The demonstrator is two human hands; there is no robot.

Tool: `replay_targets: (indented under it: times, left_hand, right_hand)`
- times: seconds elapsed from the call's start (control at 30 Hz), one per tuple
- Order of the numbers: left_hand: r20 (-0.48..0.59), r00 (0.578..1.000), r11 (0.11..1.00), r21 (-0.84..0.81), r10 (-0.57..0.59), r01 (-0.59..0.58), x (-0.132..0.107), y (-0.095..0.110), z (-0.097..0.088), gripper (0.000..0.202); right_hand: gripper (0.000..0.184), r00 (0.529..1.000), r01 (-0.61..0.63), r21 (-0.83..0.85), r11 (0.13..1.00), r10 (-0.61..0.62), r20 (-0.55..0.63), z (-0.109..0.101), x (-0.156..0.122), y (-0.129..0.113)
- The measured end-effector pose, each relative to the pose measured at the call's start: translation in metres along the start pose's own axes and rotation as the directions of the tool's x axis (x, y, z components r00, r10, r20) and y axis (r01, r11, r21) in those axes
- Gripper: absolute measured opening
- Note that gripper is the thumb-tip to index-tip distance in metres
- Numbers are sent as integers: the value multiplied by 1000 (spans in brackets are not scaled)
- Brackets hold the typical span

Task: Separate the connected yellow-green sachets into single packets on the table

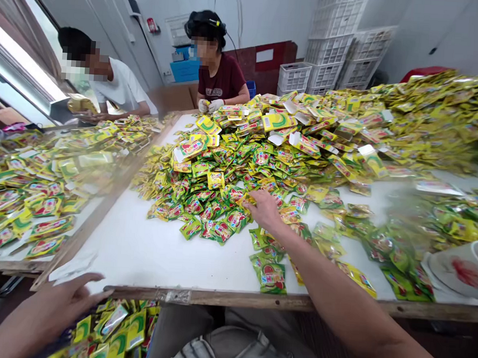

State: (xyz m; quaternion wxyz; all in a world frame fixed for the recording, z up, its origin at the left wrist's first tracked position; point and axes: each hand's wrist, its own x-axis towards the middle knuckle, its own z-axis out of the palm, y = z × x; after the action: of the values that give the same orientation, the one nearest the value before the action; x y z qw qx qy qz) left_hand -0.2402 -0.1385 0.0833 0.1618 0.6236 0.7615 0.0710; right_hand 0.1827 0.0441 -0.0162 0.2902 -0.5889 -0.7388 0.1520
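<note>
My right hand (264, 208) reaches to the front of a big heap of small candy packets (197, 195) on the white table. Its thumb and fingers are closed on a small yellow packet (248, 199), partly hidden by the fingers. My left hand (69, 301) hangs at the table's front edge with its fingers apart and nothing in it. Just below that hand, a container under the edge holds yellow candy boxes (118, 342). Green packets with a red fruit print (272, 277) lie under and beside my right forearm.
Opened yellow boxes (278, 121) top the heap. A wooden strip (94, 219) divides off another pile (47, 205) at left. A white flowered bowl (466, 268) stands at right. Two people sit across the table; white crates (332, 44) are stacked behind.
</note>
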Motion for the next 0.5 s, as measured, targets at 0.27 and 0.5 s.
replay_targets:
  times: [0.27,0.5]
  left_hand:
    - [-152,977,966,-188,149,-177,63,194,90,34]
    - [-128,955,956,-89,268,-280,105,258,151,20]
  right_hand:
    - [35,966,58,337,940,31,-255,-21,-1,0]
    - [31,982,-55,545,837,144,-122,-26,-11,-10]
